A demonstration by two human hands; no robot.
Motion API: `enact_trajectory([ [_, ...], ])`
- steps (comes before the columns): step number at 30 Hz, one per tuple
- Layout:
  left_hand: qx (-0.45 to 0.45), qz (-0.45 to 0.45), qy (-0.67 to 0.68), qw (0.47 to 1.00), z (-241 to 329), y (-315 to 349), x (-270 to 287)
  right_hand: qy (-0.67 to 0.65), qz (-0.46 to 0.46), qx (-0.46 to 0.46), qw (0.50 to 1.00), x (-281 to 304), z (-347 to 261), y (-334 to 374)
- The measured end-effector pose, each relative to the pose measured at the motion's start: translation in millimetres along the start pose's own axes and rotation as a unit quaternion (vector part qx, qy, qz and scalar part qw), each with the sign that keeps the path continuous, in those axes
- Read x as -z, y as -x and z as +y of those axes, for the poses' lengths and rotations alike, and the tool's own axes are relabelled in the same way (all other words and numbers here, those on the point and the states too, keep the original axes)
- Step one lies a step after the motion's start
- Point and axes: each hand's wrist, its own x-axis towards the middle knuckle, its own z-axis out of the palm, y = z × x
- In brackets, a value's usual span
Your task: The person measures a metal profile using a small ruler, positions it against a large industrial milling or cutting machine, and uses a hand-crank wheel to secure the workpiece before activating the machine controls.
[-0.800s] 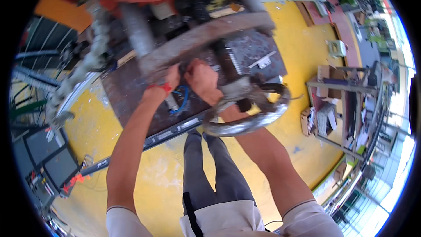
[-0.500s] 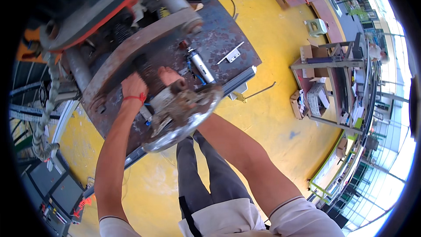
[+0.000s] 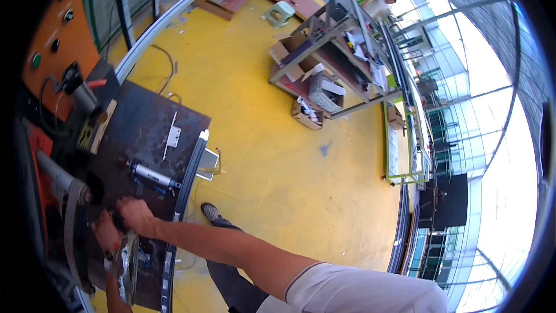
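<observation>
My right hand (image 3: 136, 217) is closed above the dark metal bench (image 3: 130, 104), its fingers curled around something I cannot make out. Close beside it on the left, my left hand (image 3: 106, 233) is also closed, and what it grips is hidden. A curved piece wrapped in shiny foil (image 3: 127, 269) stands in front of the left wrist. To the left of both hands rises a curved, rusty metal arm (image 3: 72, 232) of the machine. A silver cylinder (image 3: 153, 175) with a blue tube lies on the bench beyond my right hand. Farther off lies a small pale metal bracket (image 3: 173, 137) on a thin rod.
An orange control panel (image 3: 61, 52) with knobs stands at far left. A dark rail (image 3: 191, 179) edges the bench. Across the yellow floor (image 3: 272, 185) are a shelf rack (image 3: 324, 46), cardboard boxes (image 3: 307, 113), a pale green stool (image 3: 280, 14) and a person (image 3: 377, 8) in the distance.
My view has swung to the right, so the bench and both hands now sit at the lower left. More of the floor, the shelf rack and the orange panel shows.
</observation>
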Motion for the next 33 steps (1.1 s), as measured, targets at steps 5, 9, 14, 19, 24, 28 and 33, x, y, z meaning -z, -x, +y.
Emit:
enact_trajectory([
  [5,-0.017,0.007,0.002,1.000,7.8,-8.2,5.9,0.001,0.000,-0.004,1.000,-2.9,7.6,0.7],
  [9,-0.021,0.022,0.017,0.999,1.0,6.0,10.0,-0.043,-0.024,-0.005,0.999,6.0,12.9,1.2],
  [14,-0.007,0.052,0.038,0.998,-28.9,41.1,14.5,-0.050,0.079,0.187,0.978,37.1,-8.5,-19.1],
  [19,-0.031,0.066,0.056,0.996,-8.2,56.7,7.0,0.047,0.033,0.544,0.837,-21.8,39.7,-75.4],
  [24,-0.007,0.094,0.074,0.993,-38.1,71.3,5.0,0.125,-0.148,0.644,0.740,-66.7,12.8,-120.0],
  [28,-0.009,0.124,0.128,0.984,-38.6,82.0,11.8,0.174,-0.169,0.604,0.759,-53.4,12.9,-112.0],
  [33,0.017,0.114,0.365,0.924,0.3,100.5,26.3,0.085,-0.197,0.547,0.809,-50.6,36.6,-83.9],
])
